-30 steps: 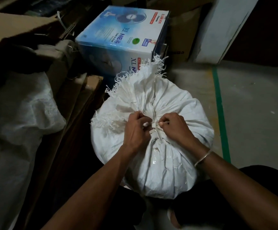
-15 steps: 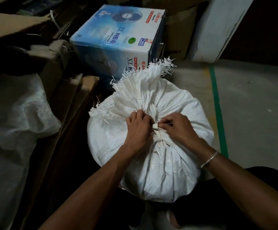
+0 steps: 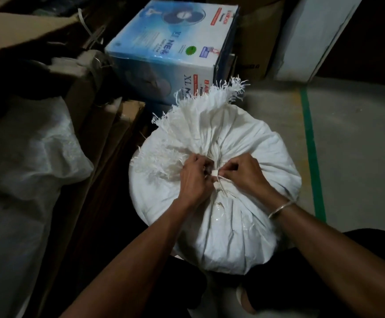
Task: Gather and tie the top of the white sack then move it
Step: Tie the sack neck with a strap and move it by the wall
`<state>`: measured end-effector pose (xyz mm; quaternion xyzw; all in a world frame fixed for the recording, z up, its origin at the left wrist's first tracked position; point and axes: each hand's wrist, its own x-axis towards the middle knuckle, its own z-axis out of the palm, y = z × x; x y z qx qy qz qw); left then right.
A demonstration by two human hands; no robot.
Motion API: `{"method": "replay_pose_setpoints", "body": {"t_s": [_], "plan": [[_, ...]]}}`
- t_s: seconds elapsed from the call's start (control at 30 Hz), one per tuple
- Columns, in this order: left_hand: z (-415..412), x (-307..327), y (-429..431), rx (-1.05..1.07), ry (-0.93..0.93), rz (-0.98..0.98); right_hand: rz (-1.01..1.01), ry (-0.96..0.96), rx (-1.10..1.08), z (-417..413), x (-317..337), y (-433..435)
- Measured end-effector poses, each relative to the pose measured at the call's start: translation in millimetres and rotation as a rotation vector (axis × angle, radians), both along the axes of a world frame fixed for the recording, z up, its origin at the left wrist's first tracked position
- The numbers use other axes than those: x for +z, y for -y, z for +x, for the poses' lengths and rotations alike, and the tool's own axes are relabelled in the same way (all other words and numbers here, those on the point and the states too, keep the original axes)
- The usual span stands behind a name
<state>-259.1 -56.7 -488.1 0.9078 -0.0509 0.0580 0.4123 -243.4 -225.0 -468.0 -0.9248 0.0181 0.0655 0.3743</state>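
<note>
While both hands work at its neck, the scene reads so:

White sack (image 3: 228,226): stands full and round on the concrete floor (image 3: 359,145), close in front of the person, its gathered top bunched into a neck with a frayed fringe fanning up and to the left.
Tie strip (image 3: 221,188): a thin pale band at the neck, running between the two hands.
Left hand (image 3: 192,180): fingers curled closed, pinching the strip and pressing against the gathered fabric.
Right hand (image 3: 246,172): fingers closed on the other end of the strip, just beside the left; a thin bangle (image 3: 281,208) sits on the wrist.
Fan box (image 3: 173,49): blue and white, just behind the sack.
Green floor line (image 3: 310,145): right of the sack.
Second sack (image 3: 26,168): pale, at left, against brown cartons (image 3: 108,125).
</note>
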Motion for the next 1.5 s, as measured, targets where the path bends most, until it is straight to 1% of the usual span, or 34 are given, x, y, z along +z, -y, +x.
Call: {"method": "replay_pose_setpoints", "body": {"t_s": [0.13,0.23,0.3,0.37,0.47,0.53,0.63,0.73,0.8,0.9,1.0,1.07,1.17,1.3,1.4,1.5], "plan": [[2.4,4.0,-10.5,0.018,0.008,-0.072,0.039,-0.025,0.030,1.3,11.8,-0.5],[5.0,7.0,-6.9,0.044,0.022,-0.085,-0.072,-0.019,0.039,-2.6,23.3,-5.8],[3.9,5.8,-3.4,0.046,0.017,-0.083,-0.114,-0.020,-0.018,-9.0,25.6,-11.9],[3.5,5.9,-3.6,0.054,0.011,-0.087,-0.112,-0.042,-0.077,-12.3,27.4,-16.5],[4.0,5.9,-6.8,0.051,-0.002,-0.120,-0.088,-0.130,-0.150,-5.0,27.6,-19.5],[3.4,10.9,-8.8,0.075,-0.041,-0.192,-0.011,-0.188,-0.156,0.2,20.6,-16.7],[8.9,14.5,-13.7,0.122,-0.031,-0.259,0.245,-0.200,-0.103,2.1,10.4,-7.3],[11.6,16.2,-13.6,0.141,-0.029,-0.244,0.456,-0.236,-0.077,0.4,10.5,-2.5],[9.4,17.2,-11.6,0.130,-0.022,-0.215,0.570,-0.292,-0.109,0.9,7.8,0.4],[6.7,17.9,-13.4,0.115,0.019,-0.136,0.690,-0.349,-0.149,1.3,5.4,5.3],[8.4,18.7,-18.2,0.105,0.012,-0.161,0.762,-0.364,-0.163,-1.7,7.5,6.3],[8.0,18.5,-16.7,0.079,0.011,-0.125,0.776,-0.356,-0.178,-2.7,7.4,5.6],[4.3,18.8,-11.4,-0.008,0.046,0.013,0.790,-0.351,-0.220,-2.6,6.0,4.4],[4.7,35.1,-16.5,-0.036,-0.020,0.033,0.834,-0.360,-0.215,-5.7,10.9,1.6],[9.1,41.7,-15.0,-0.027,-0.047,0.081,0.732,-0.311,-0.174,-7.5,17.5,0.8],[13.6,39.6,-13.1,-0.056,-0.049,0.174,0.544,-0.236,-0.117,-5.9,27.4,1.2]]}}
